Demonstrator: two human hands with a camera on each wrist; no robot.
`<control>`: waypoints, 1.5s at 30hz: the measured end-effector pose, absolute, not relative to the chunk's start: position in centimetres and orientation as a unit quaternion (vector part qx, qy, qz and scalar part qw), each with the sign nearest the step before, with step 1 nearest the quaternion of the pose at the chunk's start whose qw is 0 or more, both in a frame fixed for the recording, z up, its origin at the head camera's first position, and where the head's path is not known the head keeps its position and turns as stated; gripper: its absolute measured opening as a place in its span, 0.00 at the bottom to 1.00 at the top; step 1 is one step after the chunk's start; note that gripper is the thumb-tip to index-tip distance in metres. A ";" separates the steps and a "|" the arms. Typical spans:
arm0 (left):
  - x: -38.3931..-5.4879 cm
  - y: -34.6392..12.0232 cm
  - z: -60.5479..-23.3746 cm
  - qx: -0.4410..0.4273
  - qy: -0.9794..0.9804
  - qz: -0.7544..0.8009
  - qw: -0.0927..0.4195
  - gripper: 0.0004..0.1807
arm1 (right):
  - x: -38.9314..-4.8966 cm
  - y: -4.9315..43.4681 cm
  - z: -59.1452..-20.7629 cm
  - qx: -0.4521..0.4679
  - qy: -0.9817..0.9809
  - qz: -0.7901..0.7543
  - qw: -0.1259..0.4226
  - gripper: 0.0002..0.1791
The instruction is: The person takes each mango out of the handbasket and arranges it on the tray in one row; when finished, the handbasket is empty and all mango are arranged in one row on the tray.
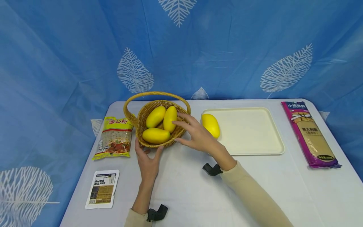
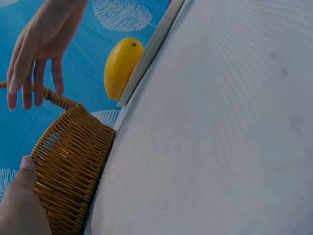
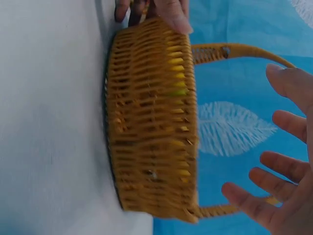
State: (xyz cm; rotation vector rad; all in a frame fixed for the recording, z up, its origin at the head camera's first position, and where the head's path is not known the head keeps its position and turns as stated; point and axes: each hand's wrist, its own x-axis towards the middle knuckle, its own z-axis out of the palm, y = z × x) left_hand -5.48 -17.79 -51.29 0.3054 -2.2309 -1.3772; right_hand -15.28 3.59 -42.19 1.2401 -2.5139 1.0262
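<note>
A wicker basket (image 1: 181, 132) with a tall arched handle (image 1: 157, 93) stands on the table, with three yellow mangoes (image 1: 156, 136) inside. My left hand (image 1: 148, 164) holds its front left side, the thumb (image 2: 27, 169) at the rim in the left wrist view. Over the right part of the basket hovers my right hand (image 1: 198, 134), fingers spread and nothing in them; in the right wrist view its fingers (image 3: 274, 181) are above the rim. Another mango (image 1: 210, 125) lies on the left end of a cream tray (image 1: 249, 130).
Left of the basket lies a yellow bag of pasta (image 1: 114, 137), with a small white flat packet (image 1: 102, 189) nearer the front. A purple pack of noodles (image 1: 311, 135) lies at the table's right side. Behind the table hangs a blue curtain (image 1: 204, 53) with white leaves.
</note>
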 end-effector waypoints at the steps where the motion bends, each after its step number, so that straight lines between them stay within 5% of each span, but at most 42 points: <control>1: -5.5 -17.8 -51.3 0.112 -0.820 -0.504 0.248 0.56 | -15.5 3.1 -42.4 0.416 -0.839 0.344 0.075 0.31; 20: -5.7 -17.9 -51.3 0.117 -0.824 -0.500 0.240 0.56 | -19.5 -1.3 -44.2 0.340 -0.878 0.335 -0.040 0.35; 45: -5.7 -18.0 -51.2 0.115 -0.828 -0.491 0.245 0.56 | -20.5 -2.8 -44.6 0.286 -0.904 0.308 -0.078 0.30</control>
